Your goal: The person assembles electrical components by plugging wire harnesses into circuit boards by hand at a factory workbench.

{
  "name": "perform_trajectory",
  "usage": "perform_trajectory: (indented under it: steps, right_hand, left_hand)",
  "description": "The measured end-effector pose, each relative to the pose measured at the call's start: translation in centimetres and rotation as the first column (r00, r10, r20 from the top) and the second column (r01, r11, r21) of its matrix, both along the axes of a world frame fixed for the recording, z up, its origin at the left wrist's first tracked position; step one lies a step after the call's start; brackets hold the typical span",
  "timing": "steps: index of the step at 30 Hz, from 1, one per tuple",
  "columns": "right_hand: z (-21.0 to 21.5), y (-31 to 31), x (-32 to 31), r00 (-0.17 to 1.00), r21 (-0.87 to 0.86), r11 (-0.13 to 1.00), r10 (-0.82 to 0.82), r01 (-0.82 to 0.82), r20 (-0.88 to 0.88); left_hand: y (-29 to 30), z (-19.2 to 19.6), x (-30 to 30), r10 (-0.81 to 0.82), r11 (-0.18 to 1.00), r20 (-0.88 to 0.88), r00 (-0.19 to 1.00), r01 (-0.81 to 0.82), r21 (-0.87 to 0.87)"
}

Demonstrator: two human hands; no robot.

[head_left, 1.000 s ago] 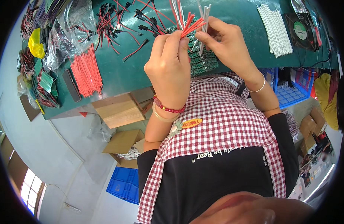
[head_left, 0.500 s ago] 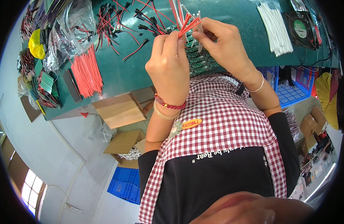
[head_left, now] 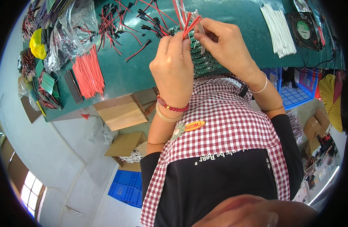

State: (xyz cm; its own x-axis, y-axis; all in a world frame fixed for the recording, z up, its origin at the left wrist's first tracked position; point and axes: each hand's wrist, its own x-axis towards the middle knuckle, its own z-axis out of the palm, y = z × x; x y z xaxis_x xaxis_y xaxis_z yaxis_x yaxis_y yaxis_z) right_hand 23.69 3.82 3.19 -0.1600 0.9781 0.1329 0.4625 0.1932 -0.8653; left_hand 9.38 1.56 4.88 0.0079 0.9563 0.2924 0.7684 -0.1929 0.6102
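Lying far left on the green table (head_left: 143, 75): loose red wires (head_left: 89, 72). Pinching a red-and-white wire bundle (head_left: 187, 20) in the left hand (head_left: 174, 70), long axis pointing up and away. Closing right hand (head_left: 225, 45) fingers on its tips, just beside, above green circuit boards (head_left: 202, 62). Lying far right: white wires (head_left: 278, 30).

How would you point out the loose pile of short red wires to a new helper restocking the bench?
Start at the green table and go to its left part, away from both hands. The pile of short red wires lies fanned beside a dark flat bar. Unlike the red-and-black leads above it, these are plain, cut straight and have no connectors.
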Motion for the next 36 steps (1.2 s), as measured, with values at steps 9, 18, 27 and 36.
perform_trajectory:
  steps: [9,18,27,36]
  right_hand:
    - [0.1,0.1,-0.2,1.0,0.023,1.0,-0.007,0.006,0.026]
    - [0.6,0.9,0.3,0.984,-0.251,0.951,0.173,-0.18,-0.047]
    - [-0.1,-0.8,0.9,1.0,-0.237,0.971,-0.001,-0.005,-0.027]
    - [0.1,-1.3,3.4,0.927,-0.437,0.888,-0.03,-0.147,-0.374]
  left_hand:
    - [-0.7,1.0,-0.5,-0.012,1.0,0.254,0.967,0.013,-0.003]
    - [-2.0,1.5,-0.9,0.017,1.0,0.355,0.935,-0.016,-0.006]
    - [-1.9,-0.4,-0.4,0.018,0.998,0.134,0.991,-0.026,0.056]
    - [-1.6,-1.2,-0.4,0.02,0.996,0.07,0.997,-0.026,0.087]
